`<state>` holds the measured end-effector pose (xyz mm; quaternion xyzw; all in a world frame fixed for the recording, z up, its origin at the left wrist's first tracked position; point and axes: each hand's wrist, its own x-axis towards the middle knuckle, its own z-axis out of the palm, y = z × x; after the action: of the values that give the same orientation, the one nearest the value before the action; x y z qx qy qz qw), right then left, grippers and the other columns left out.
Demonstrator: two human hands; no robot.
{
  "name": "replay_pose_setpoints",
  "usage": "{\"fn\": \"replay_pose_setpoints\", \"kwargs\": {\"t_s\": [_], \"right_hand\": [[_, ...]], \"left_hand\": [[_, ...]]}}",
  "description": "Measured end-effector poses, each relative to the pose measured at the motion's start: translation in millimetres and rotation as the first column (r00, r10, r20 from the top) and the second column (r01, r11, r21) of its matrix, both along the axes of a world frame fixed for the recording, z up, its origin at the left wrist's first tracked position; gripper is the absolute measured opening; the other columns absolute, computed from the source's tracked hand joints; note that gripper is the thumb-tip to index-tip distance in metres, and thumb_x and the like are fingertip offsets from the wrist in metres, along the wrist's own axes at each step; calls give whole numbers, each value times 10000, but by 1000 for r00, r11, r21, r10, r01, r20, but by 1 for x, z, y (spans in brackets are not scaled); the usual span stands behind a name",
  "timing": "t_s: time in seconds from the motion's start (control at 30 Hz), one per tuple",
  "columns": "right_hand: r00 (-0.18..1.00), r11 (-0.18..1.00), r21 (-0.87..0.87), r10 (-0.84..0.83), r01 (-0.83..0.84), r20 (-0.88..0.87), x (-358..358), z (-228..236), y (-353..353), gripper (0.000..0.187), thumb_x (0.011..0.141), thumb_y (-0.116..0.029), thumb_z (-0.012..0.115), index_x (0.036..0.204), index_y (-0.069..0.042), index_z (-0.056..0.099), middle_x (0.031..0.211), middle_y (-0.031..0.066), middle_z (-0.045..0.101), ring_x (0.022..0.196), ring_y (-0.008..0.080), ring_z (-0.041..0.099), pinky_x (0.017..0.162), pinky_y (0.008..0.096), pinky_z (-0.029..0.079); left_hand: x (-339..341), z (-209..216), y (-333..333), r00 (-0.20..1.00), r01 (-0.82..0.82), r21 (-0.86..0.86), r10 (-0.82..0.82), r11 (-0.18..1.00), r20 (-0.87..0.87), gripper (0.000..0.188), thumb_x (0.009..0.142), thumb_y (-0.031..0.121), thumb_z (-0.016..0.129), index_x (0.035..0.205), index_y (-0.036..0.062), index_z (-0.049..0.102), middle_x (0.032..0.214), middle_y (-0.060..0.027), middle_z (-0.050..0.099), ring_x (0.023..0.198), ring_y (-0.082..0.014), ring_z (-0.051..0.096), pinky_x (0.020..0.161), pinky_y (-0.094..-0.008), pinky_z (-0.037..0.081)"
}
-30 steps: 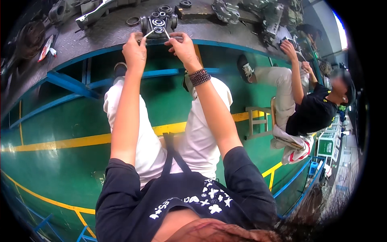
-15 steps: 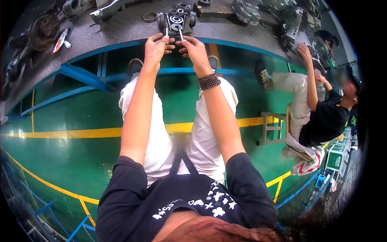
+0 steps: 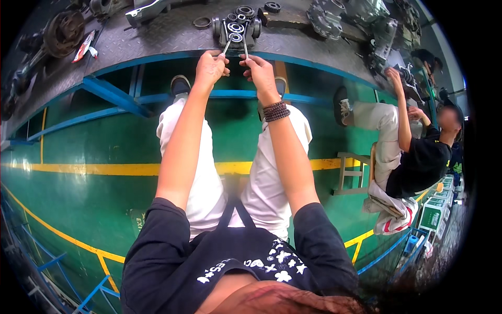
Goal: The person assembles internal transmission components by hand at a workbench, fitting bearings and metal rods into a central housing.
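My left hand (image 3: 210, 69) is closed on a slim metal rod (image 3: 227, 46), which tilts up and to the right. My right hand (image 3: 260, 75) pinches a second slim metal rod (image 3: 245, 48), nearly upright in the view. Both rod tips reach a dark metal gear assembly (image 3: 216, 31) at the table's near edge, one on each side of its lower shiny ring (image 3: 236, 37). Whether the tips touch the ring I cannot tell. A larger ring (image 3: 235, 27) sits just beyond it.
The steel-topped workbench (image 3: 172, 36) has a blue frame. A loose ring (image 3: 202, 22) lies left of the assembly, a wooden block (image 3: 285, 19) and metal housings (image 3: 325, 20) right of it. At the far right a co-worker (image 3: 418, 162) sits by the bench.
The left rod has swung to the right, so its tip is closer to the lower ring. The right rod's tip has shifted slightly right of that ring. The whole view has shifted a little.
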<state>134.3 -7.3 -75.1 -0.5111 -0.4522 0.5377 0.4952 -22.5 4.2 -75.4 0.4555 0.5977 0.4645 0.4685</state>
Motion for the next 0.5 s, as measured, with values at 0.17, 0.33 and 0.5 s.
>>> {"fn": "replay_pose_setpoints", "kwargs": {"t_s": [0.17,0.33,0.5], "right_hand": [[999,955,296,-25,35,-38,-10,6,3,237,960,-140,539,1100,-10,679,871,46,701,612,65,550,542,223,444],[996,995,68,63,-67,59,-7,-10,5,248,968,-127,525,1130,20,640,877,64,685,607,66,537,547,211,443],[989,959,270,-50,86,-136,-14,5,-3,231,979,-122,514,1124,22,622,845,30,641,606,56,511,542,198,421]], "left_hand": [[0,4,-1,998,58,82,-58,995,9,269,1000,195,503,1084,-35,614,846,-74,677,624,-141,650,622,-282,534],[19,35,-10,991,-129,578,77,806,114,218,1012,154,480,1087,-20,587,830,-65,664,670,-117,624,662,-270,504],[15,30,-14,923,-24,420,182,907,-338,279,1007,256,455,1052,16,590,837,-111,691,792,-271,677,748,-373,509]]}}
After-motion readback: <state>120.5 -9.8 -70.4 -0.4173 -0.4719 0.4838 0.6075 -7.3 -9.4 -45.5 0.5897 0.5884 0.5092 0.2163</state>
